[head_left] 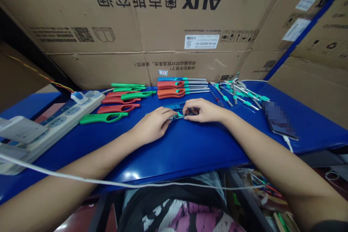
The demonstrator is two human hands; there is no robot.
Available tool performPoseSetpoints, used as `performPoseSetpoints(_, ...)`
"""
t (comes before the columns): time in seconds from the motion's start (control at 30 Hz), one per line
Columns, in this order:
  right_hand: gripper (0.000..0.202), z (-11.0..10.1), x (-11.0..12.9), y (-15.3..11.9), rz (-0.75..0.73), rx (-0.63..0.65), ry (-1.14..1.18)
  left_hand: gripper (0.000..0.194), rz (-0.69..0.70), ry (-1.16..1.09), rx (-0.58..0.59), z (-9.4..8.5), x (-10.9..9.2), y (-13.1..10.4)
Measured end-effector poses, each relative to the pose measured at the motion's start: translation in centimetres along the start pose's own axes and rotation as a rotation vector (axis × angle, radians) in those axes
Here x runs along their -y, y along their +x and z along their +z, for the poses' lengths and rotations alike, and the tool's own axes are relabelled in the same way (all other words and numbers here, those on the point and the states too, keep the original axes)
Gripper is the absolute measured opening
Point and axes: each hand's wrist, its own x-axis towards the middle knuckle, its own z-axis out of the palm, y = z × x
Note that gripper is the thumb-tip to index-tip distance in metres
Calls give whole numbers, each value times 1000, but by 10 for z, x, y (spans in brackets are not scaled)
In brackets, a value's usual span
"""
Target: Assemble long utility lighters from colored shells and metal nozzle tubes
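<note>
My left hand (152, 126) is closed, its fingers pinching one end of a small metal lighter mechanism with a teal trigger (178, 115). The thumb and fingertips of my right hand (202, 110) close on the other end of this piece. Just behind it, partly covered by my fingers, lies a blue lighter shell (174, 106). Several assembled long-nosed lighters (171, 93) in orange, red and blue are lined up farther back. To their right is a loose pile of metal lighter rods with teal triggers (236, 92), with a small screwdriver (216, 98) beside it.
Green and red lighter shells (104, 117) lie at the left, beside a white power strip (65, 117) with plugs. A phone (278, 121) on a white cable rests at the right. Cardboard walls (152, 25) enclose the blue table (168, 152). Another white cable (122, 184) crosses in front.
</note>
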Motion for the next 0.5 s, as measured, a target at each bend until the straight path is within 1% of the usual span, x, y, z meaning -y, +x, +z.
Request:
performPoseSetpoints(0.17, 12, 1, -1, 0, 39, -15, 1, 30, -1, 8, 7, -1, 0, -1)
performPoseSetpoints(0.5, 12, 1, -1, -1, 18, -20, 14, 28, -9, -18, -5, 1, 0, 0)
